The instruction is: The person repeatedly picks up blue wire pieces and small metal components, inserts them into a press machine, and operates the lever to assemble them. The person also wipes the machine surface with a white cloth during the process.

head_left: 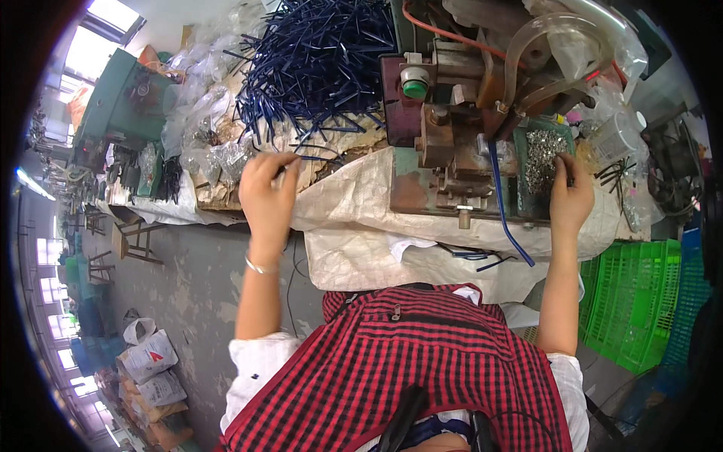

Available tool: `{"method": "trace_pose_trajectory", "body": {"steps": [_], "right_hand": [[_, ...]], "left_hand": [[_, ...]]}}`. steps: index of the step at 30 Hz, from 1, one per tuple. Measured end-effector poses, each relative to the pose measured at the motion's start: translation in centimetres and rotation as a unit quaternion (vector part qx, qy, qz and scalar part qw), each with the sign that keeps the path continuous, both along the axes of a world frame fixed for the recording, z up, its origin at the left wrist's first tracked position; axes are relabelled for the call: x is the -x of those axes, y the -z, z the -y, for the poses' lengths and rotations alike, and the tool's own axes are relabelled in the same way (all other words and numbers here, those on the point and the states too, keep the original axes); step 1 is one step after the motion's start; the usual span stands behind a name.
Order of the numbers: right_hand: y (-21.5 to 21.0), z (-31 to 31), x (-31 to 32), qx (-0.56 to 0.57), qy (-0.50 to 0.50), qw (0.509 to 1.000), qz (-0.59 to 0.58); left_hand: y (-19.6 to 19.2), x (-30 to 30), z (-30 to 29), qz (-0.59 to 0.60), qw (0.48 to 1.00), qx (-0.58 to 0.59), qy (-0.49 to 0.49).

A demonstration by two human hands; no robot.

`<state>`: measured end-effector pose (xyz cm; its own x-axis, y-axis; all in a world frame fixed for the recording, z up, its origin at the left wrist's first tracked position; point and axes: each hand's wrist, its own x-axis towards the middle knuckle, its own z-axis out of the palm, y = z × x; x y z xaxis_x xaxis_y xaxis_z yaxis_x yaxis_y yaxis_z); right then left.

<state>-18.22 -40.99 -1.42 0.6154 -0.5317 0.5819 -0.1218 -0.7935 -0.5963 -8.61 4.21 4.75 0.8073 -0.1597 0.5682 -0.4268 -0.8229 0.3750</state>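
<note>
My left hand (269, 188) is closed at the left of the bench, its fingertips pinched at the end of a thin dark blue strip (322, 159). Beyond it lies a big heap of similar blue strips (320, 64). My right hand (571, 197) is pinched closed at the right edge of a green tray (525, 202) of small silvery metal pieces (544, 154); whatever is between its fingers is too small to make out. Between my hands stands a bench machine (444, 143) with a green button (413, 88). One longer blue strip (503, 203) hangs from it, curving over the bench's front edge.
Pale sheeting (354, 200) covers the bench front, and a few blue strips (482, 258) lie in its lower fold. Green plastic crates (633, 301) stand at lower right. A clear plastic container (611, 137) sits beyond my right hand. Another green machine (124, 98) is at far left.
</note>
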Motion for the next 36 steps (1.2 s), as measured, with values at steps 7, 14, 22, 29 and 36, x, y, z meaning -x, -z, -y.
{"method": "trace_pose_trajectory", "body": {"steps": [7,14,22,29,36], "right_hand": [[0.0,-1.5,-2.4,-0.034,-0.055,0.997,-0.031],[2.1,1.2,7.3,-0.045,0.060,0.997,0.012],[-7.2,-7.4,-1.4,-0.124,-0.224,0.962,0.091],[-6.3,-11.5,-3.6,-0.372,-0.242,0.885,0.143],[-8.5,-12.8,-3.7,-0.503,-0.270,0.807,0.151]], "left_hand": [[7.1,-7.8,-1.8,-0.033,0.929,-0.328,0.167],[6.7,-7.7,-4.8,-0.002,0.988,-0.146,-0.047],[3.8,-7.9,4.7,-0.029,0.949,0.311,0.035],[5.3,-3.5,8.4,-0.109,0.867,0.464,0.141],[-3.1,1.3,12.7,0.152,0.880,0.348,0.285]]}}
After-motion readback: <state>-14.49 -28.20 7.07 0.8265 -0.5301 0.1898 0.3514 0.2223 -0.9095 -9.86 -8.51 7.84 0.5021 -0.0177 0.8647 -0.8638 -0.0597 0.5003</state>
